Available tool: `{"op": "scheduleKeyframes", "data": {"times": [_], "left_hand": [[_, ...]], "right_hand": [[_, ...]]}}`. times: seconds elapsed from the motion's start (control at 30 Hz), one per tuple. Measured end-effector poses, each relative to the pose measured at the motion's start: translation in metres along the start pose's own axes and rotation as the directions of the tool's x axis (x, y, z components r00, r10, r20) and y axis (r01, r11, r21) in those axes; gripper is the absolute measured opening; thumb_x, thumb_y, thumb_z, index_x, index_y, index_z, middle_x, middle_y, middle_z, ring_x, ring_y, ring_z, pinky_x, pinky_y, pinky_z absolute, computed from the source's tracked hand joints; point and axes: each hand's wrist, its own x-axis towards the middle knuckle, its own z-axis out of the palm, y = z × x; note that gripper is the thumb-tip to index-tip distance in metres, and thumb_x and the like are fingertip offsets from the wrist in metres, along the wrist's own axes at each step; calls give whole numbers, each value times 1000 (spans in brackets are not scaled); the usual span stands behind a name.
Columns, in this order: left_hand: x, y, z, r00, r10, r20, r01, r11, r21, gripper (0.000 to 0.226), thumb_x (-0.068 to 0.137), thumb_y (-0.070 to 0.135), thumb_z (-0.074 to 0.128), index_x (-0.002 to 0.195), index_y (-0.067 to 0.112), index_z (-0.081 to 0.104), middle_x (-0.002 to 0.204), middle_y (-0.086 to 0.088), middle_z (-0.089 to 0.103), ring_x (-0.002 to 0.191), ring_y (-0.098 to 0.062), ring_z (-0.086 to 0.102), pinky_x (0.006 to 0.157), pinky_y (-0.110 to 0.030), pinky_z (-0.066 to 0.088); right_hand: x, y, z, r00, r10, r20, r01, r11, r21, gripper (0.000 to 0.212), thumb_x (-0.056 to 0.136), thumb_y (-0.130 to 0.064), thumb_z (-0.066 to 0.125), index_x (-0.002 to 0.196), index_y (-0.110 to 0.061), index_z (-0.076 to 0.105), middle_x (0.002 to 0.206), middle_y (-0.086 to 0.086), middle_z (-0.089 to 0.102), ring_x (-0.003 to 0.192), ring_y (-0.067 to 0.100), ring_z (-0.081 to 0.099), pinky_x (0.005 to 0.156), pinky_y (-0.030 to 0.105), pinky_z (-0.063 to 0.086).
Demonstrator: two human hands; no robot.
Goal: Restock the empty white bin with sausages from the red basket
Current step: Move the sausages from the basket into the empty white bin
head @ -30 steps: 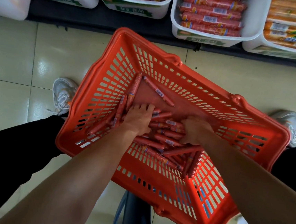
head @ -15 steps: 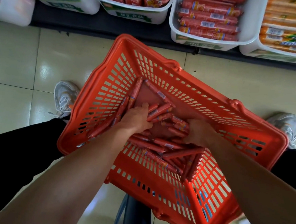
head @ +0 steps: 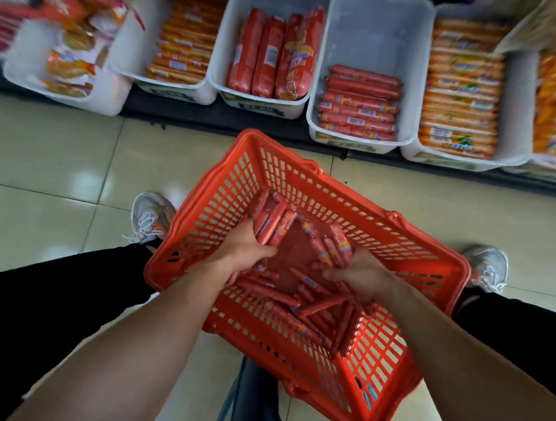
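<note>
Pale glossy floor tiles (head: 47, 161) run under a low dark shelf (head: 217, 116) that carries a row of white bins. From left to right these bins hold blurred snack packs, orange packets, three thick red rolls, and then comes the white bin (head: 372, 32) of the task, which is only partly filled: some red sausages lie in neat rows at its front, and the back half is bare. More orange packets fill the bins to its right.

Below, between the person's knees, sits the red basket (head: 418, 257), tilted, with a loose heap of sausages (head: 295, 300) in its near corner. The left hand (head: 246, 246) is closed around a bundle of several sausages that stick out upward from the fist. The right hand (head: 362, 269) also grips a bundle, with its fingers curled around about four or five pieces.

I think the main risk is a drop. The sausages are thin, smooth and wrapped in shiny film, so they can slide out of a full fist on the way over the basket rim to the bin. If they fall crosswise into the bin, they will spoil the tidy rows. The tilted basket may also slip when both hands leave it.

The sausages are slim red sticks with small labels and pinched ends.
</note>
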Motion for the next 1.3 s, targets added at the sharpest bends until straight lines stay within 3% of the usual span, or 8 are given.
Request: {"op": "scheduleKeyframes", "data": {"times": [0.1,0.43,0.6,0.7,0.8,0.87,0.93,1.3], "left_hand": [[-23,18,-15,1000,17,-26,-17,1000,-21,46,67,38,84,108,23,67,97,6,72,90,-15,68,86,-29,51],[-83,89,-63,968,185,-169,-223,943,-246,25,77,16,83,94,20,65,79,7,70,71,-10,67,68,-25,50],[-68,119,-86,951,203,-233,-262,929,-261,42,75,21,86,109,21,62,89,6,71,78,-9,67,73,-25,50],[-45,137,-102,937,195,-290,-272,927,-258,40,72,24,87,103,21,62,88,4,70,84,-17,69,78,-32,52],[-22,154,-119,921,229,-314,-312,918,-245,35,77,23,83,105,24,63,90,7,71,82,-9,68,72,-23,49],[-2,160,-131,913,239,-330,-330,910,-253,39,79,22,82,111,24,61,87,9,71,75,-5,68,66,-17,49],[20,163,-141,911,239,-335,-340,896,-285,44,77,24,83,115,24,60,86,2,73,75,-15,72,71,-32,58],[108,171,-169,899,240,-366,-343,906,-249,67,64,42,82,123,24,56,103,-2,72,93,-25,72,87,-53,57]], "right_hand": [[-32,-28,-11,997,-70,-31,69,997,-32,20,69,-22,88,75,-23,69,68,-14,65,66,3,60,65,16,46],[-101,-106,-72,924,-306,-230,298,952,-68,25,78,-11,83,77,-24,61,68,-15,61,59,-1,53,51,9,40],[-96,-144,-117,874,-324,-362,299,946,-126,25,76,-16,83,75,-22,59,73,-1,65,67,18,61,60,25,48],[-76,-165,-145,858,-340,-384,309,940,-143,28,79,-16,82,79,-23,54,70,-6,59,67,17,60,45,9,37],[-41,-190,-168,858,-326,-397,270,944,-191,31,78,-21,83,95,-19,58,78,-5,62,75,17,63,55,9,42],[-8,-203,-179,859,-303,-412,243,951,-192,37,75,-26,85,103,-17,62,90,3,70,82,23,67,75,30,56],[24,-217,-184,842,-296,-452,245,955,-169,41,74,-27,86,108,-17,63,95,4,70,85,24,67,83,38,55],[121,-193,-196,946,-290,-144,129,746,-654,81,71,-40,85,142,-23,51,135,3,59,120,25,56,94,28,42]]}}
